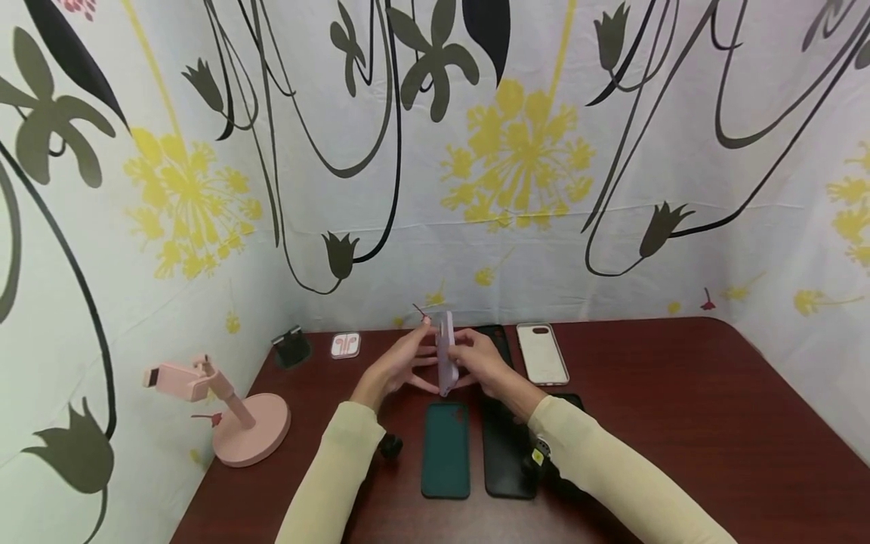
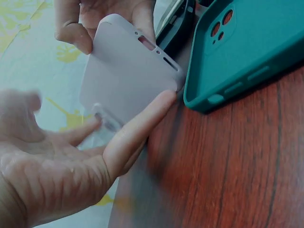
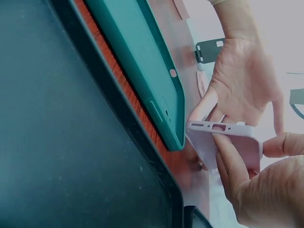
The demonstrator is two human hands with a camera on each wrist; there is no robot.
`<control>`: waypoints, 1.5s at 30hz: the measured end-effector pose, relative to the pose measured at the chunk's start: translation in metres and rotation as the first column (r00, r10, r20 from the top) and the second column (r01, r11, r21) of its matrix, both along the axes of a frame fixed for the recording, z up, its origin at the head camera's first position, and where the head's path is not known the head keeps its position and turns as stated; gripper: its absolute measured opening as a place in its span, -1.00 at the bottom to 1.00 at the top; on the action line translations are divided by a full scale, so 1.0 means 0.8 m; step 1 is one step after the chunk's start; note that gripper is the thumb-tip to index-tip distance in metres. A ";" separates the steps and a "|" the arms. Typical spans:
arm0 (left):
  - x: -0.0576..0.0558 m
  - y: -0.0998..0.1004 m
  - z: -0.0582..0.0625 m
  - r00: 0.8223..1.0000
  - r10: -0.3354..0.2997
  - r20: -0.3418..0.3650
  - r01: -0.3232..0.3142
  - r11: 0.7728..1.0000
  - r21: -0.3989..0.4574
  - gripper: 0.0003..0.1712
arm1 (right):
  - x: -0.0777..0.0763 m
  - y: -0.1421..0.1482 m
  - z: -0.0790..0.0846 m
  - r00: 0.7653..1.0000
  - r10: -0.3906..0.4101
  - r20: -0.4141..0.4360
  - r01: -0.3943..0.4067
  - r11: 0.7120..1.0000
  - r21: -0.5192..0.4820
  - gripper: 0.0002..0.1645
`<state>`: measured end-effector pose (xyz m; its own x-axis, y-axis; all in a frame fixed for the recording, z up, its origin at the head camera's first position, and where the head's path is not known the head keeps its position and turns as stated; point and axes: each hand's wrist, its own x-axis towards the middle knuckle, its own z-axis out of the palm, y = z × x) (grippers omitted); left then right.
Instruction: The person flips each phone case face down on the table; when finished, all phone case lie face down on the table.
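Observation:
A lilac phone case [image 1: 446, 353] stands on edge between my two hands over the table. My right hand [image 1: 481, 358] holds it, thumb on one side and fingers inside, as the right wrist view shows. Around its other side my left hand [image 1: 399, 361] has its fingers spread and straight, one fingertip at the case's corner in the left wrist view. The cutouts along the case's end [image 3: 219, 127] face the right wrist camera. Just nearer to me lies a teal phone case [image 1: 445, 453], hollow side up. A long black phone case [image 1: 506, 465] lies beside it, partly under my right arm.
A white phone case [image 1: 542, 355] lies at the back, right of my hands. Left stands a pink phone stand [image 1: 253, 429] with a round base. A small square box with an earphone picture [image 1: 345, 345] and a dark clip-like holder [image 1: 291, 347] are at the back left.

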<state>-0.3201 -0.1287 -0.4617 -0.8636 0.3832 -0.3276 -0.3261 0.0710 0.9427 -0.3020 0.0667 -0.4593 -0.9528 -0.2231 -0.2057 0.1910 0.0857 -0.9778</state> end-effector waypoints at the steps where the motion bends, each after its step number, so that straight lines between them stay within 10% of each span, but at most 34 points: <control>1: 0.000 0.000 0.001 1.000 0.009 0.005 -0.009 1.000 0.000 0.10 | 0.000 0.000 0.000 1.000 -0.005 -0.004 0.005 1.000 -0.002 -0.43; 26: -0.007 -0.023 -0.007 0.994 0.102 -0.043 -0.106 0.988 -0.113 -0.32 | -0.007 0.004 -0.011 0.995 0.101 -0.010 -0.101 0.995 -0.010 -0.40; 45: -0.014 -0.017 -0.016 0.955 0.213 -0.208 -0.258 0.941 -0.218 -0.38 | -0.013 -0.002 -0.021 0.962 0.087 -0.259 0.043 0.887 0.459 -0.46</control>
<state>-0.3310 -0.1422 -0.4749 -0.9721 0.0905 -0.2165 -0.1891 0.2440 0.9512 -0.3124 0.0651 -0.4760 -0.9817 -0.1882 -0.0301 -0.0768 0.5353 -0.8411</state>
